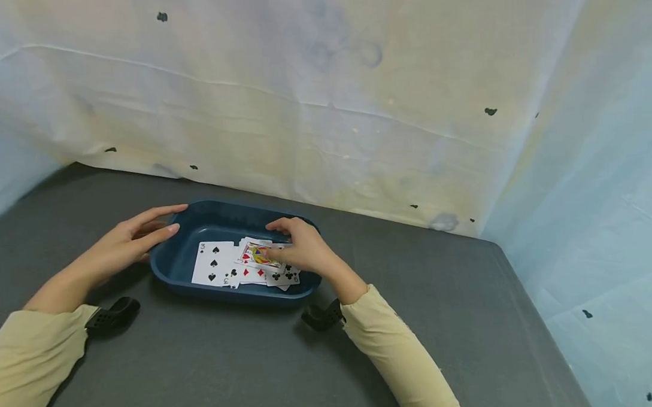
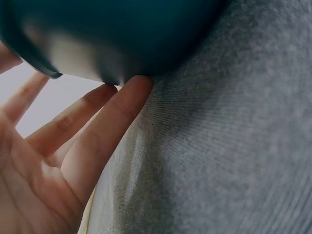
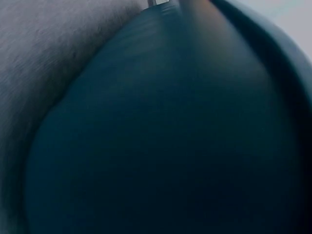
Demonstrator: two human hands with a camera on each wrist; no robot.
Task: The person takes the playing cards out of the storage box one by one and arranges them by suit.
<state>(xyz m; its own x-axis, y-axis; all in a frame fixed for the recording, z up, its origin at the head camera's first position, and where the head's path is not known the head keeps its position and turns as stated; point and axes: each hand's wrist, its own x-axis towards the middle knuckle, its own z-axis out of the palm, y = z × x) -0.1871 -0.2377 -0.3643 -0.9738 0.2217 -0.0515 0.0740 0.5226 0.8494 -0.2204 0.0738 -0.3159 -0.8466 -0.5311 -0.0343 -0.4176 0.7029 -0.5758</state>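
Note:
A dark blue oblong basin point(image 1: 221, 294) stands on the grey table. Several playing cards lie overlapping inside it, among them a three of spades point(image 1: 207, 272) at the left and a red-suited face card point(image 1: 247, 255) on top. My left hand point(image 1: 128, 240) touches the basin's left end, thumb near the rim; in the left wrist view its fingers point(image 2: 105, 131) lie fairly straight against the outer wall. Over the right part of the basin is my right hand point(image 1: 306, 247), its thumb on the face card and its index finger spread away. The right wrist view shows mostly the basin's wall point(image 3: 161, 122).
The grey tabletop point(image 1: 245, 362) extends around the basin. A pale stained cloth point(image 1: 301, 108) hangs behind the table, and a bluish one point(image 1: 601, 218) hangs along the right side. Dark wrist devices point(image 1: 114, 315) sit below both hands.

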